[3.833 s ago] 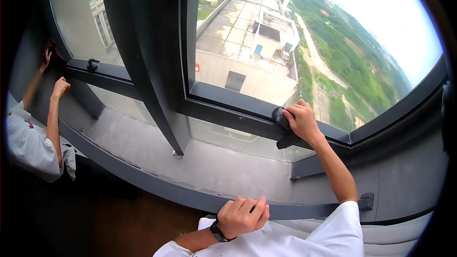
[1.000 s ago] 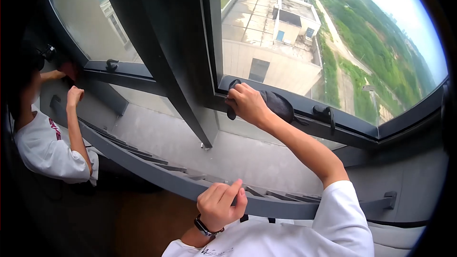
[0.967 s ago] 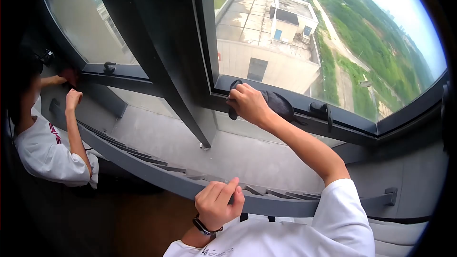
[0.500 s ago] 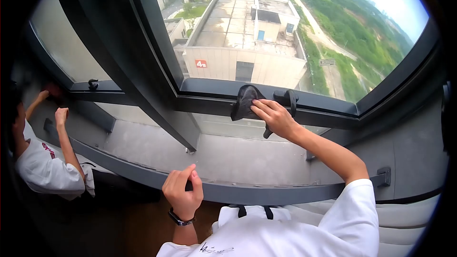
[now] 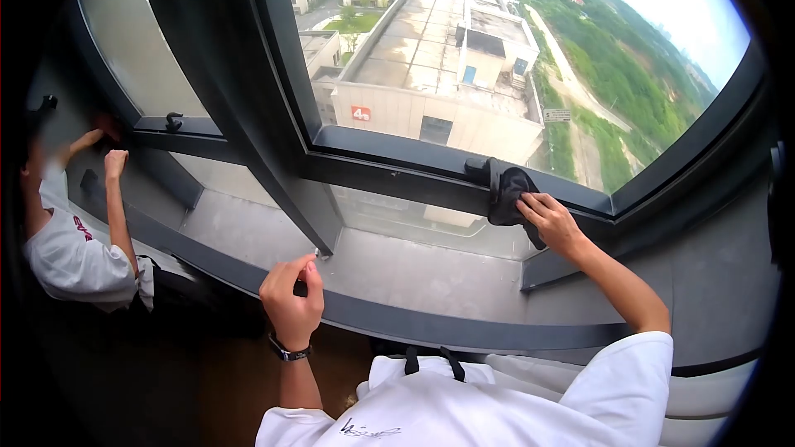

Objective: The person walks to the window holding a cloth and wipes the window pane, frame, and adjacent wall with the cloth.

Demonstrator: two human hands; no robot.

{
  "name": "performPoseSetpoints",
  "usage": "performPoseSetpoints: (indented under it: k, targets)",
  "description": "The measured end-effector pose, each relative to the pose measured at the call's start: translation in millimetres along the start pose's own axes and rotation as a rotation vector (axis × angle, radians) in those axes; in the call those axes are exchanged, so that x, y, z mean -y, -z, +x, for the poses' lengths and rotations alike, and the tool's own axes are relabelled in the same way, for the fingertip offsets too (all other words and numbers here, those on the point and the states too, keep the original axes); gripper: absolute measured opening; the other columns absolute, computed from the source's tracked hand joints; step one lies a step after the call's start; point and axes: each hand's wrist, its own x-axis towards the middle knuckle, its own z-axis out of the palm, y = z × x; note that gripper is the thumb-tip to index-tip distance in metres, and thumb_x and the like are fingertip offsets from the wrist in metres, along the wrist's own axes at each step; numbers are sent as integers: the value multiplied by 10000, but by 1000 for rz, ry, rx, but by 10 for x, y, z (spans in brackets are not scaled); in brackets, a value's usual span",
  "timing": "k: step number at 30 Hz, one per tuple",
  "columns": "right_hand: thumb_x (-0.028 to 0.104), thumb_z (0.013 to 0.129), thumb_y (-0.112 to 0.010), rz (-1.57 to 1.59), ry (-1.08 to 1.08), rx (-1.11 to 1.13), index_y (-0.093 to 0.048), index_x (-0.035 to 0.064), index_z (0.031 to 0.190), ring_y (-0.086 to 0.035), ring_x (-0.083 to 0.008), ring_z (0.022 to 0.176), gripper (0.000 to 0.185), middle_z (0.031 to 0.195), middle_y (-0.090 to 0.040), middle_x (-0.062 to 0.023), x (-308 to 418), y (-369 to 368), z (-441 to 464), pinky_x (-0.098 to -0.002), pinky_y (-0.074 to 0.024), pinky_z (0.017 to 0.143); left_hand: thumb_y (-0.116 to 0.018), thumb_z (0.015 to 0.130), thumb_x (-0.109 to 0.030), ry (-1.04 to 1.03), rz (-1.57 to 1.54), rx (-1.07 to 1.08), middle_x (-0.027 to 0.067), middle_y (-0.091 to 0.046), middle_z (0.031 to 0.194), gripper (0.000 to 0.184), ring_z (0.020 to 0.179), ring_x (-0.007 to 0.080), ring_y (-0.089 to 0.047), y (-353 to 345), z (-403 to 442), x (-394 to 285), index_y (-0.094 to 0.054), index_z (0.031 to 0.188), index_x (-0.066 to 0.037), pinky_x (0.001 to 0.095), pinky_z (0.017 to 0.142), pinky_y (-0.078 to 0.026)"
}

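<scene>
A black cloth [image 5: 511, 199] is bunched against the dark lower window frame [image 5: 397, 178], beside the window handle [image 5: 478, 165]. My right hand [image 5: 551, 219] presses it there, fingers closed on its right side, and a loose end hangs below. My left hand [image 5: 291, 298] is raised in front of the grey rail, its fingers curled in and the thumb up. I see nothing in it. A dark watch [image 5: 288, 349] is on that wrist.
A grey rail [image 5: 389, 319] curves across below the window, in front of a grey ledge [image 5: 414, 261]. A thick dark mullion [image 5: 248, 141] slants down on the left. Another person [image 5: 79, 252] in a white shirt stands at the far left with arms raised.
My right hand and the black cloth have moved right along the frame, up to the handle. My left hand has shifted slightly left and up in view. The view has tilted a little.
</scene>
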Motion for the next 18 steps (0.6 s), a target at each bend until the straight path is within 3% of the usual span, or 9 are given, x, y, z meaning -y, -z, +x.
performPoseSetpoints:
  k: [4, 7, 8, 10, 11, 14, 15, 18]
  targets:
    - [-51, 707, -620, 19, -74, 27, -681, 15, 1151, -606, -265, 1079, 453, 1210, -659, -120, -73, 64, -229, -346, -514, 961, -626, 817, -31, 21, -19, -14, 91, -612, 643, 98, 562, 228, -589, -5, 26, -5, -703, 876, -20, 326, 539, -443]
    - [-78, 691, -588, 312, -296, -44, -711, 42, 1093, -635, -292, 976, 437, 1107, -703, -110, -76, 107, -156, -361, -541, 893, -621, 823, -33, 35, -18, 1, 97, -622, 661, 97, 565, 226, -594, 4, 9, -11, -703, 871, -18, 322, 542, -448]
    - [-79, 709, -539, 448, -394, -98, -712, 17, 1054, -647, -277, 964, 398, 1046, -715, -138, -99, 94, -148, -335, -527, 886, -619, 825, -34, 44, -14, 2, 99, -626, 670, 97, 566, 224, -595, 0, 9, -9, -703, 870, -17, 321, 543, -449]
    - [-60, 740, -476, 820, -743, -159, -709, 2, 1002, -663, -234, 942, 356, 985, -721, -144, -145, 152, -105, -299, -508, 876, -614, 831, -35, 36, -18, 19, 100, -631, 680, 99, 569, 222, -596, 4, 4, -6, -703, 870, -15, 323, 545, -452]
    - [-43, 782, -431, 925, -810, -253, -687, -13, 1030, -664, -193, 942, 358, 985, -712, -122, -156, 240, -97, -272, -494, 855, -611, 832, -35, 32, -17, 18, 102, -632, 684, 101, 571, 225, -596, 7, 3, -8, -702, 871, -13, 323, 549, -454]
    - [130, 990, -471, 1737, -1073, -650, -587, 17, 1165, -670, -148, 945, 238, 1080, -675, -74, -101, 387, -132, -273, -536, 855, -606, 837, -35, 29, -17, 26, 109, -635, 692, 104, 577, 229, -599, 5, 2, -30, -699, 873, -7, 321, 556, -457]
    - [222, 1035, -421, 1800, -1178, -668, -579, 56, 1143, -661, -177, 997, 253, 1102, -673, -77, -93, 464, -172, -321, -533, 896, -604, 840, -36, 36, -10, 25, 113, -636, 697, 105, 582, 231, -602, 4, 4, -36, -698, 874, -4, 319, 560, -459]
    - [363, 1053, -367, 1826, -1066, -753, -518, 40, 1300, -600, -211, 1161, 434, 1269, -621, -92, -2, 698, -224, -379, -435, 1051, -604, 845, -40, 19, 1, 21, 118, -639, 706, 106, 591, 229, -603, -6, -4, -29, -696, 875, 2, 317, 564, -458]
